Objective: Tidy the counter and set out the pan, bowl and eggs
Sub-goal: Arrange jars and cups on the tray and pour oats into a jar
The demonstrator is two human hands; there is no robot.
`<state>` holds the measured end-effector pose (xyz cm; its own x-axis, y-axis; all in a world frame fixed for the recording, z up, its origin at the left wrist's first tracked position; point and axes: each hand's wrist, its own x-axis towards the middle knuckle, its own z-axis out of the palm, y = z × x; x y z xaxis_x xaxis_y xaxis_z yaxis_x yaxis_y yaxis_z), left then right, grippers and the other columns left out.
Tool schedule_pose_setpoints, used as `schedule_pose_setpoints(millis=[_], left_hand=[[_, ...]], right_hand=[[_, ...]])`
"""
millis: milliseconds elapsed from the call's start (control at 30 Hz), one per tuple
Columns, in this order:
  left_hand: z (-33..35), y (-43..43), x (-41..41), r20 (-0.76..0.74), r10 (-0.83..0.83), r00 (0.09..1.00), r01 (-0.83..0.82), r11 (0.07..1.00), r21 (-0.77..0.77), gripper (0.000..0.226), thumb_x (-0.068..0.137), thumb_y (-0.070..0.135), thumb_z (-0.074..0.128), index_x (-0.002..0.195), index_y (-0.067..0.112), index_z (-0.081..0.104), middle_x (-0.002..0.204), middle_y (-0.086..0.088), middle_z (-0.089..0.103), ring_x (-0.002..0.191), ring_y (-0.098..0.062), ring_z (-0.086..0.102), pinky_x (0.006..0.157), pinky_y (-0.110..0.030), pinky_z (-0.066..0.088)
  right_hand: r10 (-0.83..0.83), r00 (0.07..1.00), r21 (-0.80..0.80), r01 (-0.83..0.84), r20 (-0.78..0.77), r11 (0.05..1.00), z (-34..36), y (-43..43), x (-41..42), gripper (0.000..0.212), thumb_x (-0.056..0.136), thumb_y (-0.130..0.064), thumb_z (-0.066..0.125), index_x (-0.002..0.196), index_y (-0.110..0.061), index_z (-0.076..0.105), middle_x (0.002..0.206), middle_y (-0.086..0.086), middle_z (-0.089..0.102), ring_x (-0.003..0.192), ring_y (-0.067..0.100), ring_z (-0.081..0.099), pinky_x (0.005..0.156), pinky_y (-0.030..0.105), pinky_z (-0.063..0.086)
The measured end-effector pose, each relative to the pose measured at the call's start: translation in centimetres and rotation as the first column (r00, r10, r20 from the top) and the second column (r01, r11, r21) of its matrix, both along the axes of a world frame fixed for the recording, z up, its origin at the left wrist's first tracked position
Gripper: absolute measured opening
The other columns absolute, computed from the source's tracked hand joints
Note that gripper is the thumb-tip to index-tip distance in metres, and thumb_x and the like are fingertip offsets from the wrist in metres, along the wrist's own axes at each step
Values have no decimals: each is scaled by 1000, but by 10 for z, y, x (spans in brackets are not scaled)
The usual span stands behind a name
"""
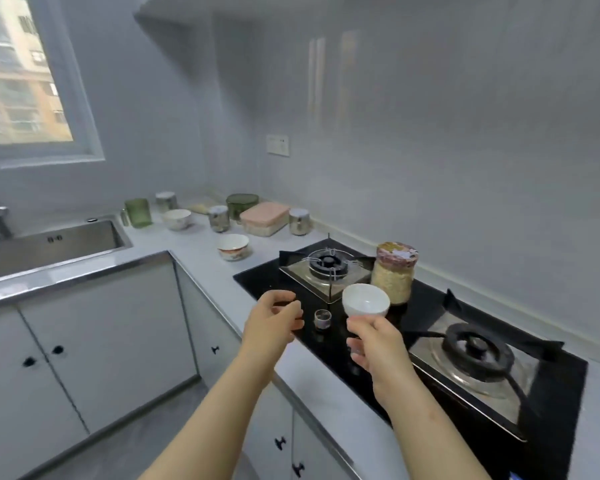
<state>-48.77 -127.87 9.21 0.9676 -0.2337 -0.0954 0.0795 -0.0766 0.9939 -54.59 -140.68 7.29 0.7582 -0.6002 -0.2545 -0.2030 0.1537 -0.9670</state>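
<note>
Grey counter, black hob | right hand grips white bowl | left hand loosely curled, empty

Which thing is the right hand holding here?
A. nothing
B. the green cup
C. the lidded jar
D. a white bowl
D: the right hand grips the white bowl from below, lifted over the stove.
</note>
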Motion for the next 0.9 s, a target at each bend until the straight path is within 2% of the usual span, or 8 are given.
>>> schedule_pose_setpoints(millis=[133, 300, 400, 567, 667, 767, 900], left_hand=[[-3, 62, 35, 2, 95, 995, -95, 995, 26, 8, 95, 19, 50, 100, 24, 54, 93, 0, 62, 85, -13, 62, 75, -26, 50], [-13, 115, 68, -41, 206, 978, -207, 978, -12, 8, 95, 15, 49, 96, 19, 56, 84, -1, 62, 76, -13, 61, 72, -27, 49], [-18, 133, 91, -45, 248, 968, -249, 968, -18, 9, 95, 15, 49, 97, 18, 57, 83, -1, 62, 76, -14, 61, 70, -26, 47], [-27, 142, 146, -43, 270, 962, -271, 962, -14, 10, 95, 16, 49, 90, 23, 55, 85, -1, 62, 77, -14, 61, 73, -27, 48], [-30, 138, 189, -50, 274, 960, -275, 961, -2, 9, 95, 17, 50, 90, 22, 55, 87, -2, 63, 79, -15, 61, 74, -28, 49], [-28, 130, 241, -63, 285, 956, -286, 958, -4, 9, 95, 16, 50, 90, 21, 56, 87, -3, 63, 80, -16, 61, 75, -28, 49], [-22, 126, 305, -58, 312, 948, -314, 949, -20, 8, 95, 15, 49, 96, 18, 58, 90, -5, 63, 78, -14, 61, 73, -27, 49]], right_hand=[[121, 993, 26, -121, 1, 992, -5, 57, 45, 6, 91, -15, 56, 92, -21, 58, 98, 2, 59, 92, 16, 56, 79, 30, 48], [253, 967, 47, -253, 18, 966, -10, 106, 91, 7, 92, -13, 54, 92, -19, 58, 94, 1, 57, 89, 17, 54, 84, 36, 50], [296, 955, 75, -297, 18, 952, -19, 123, 123, 5, 92, -13, 54, 92, -17, 58, 90, 2, 57, 84, 16, 53, 78, 33, 48], [341, 939, 116, -343, 37, 932, -32, 138, 189, 6, 91, -11, 54, 90, -15, 59, 83, 2, 55, 80, 17, 51, 76, 32, 45], [347, 937, 124, -350, 43, 928, -32, 133, 236, 6, 91, -13, 54, 88, -17, 57, 88, 2, 56, 86, 17, 53, 81, 36, 50], [338, 939, 119, -343, 64, 932, -31, 123, 293, 7, 91, -13, 54, 87, -19, 56, 95, 3, 57, 91, 18, 55, 74, 29, 48], [343, 936, 113, -350, 77, 930, -30, 118, 358, 9, 91, -10, 53, 84, -17, 56, 89, 3, 55, 86, 17, 53, 68, 24, 45]])
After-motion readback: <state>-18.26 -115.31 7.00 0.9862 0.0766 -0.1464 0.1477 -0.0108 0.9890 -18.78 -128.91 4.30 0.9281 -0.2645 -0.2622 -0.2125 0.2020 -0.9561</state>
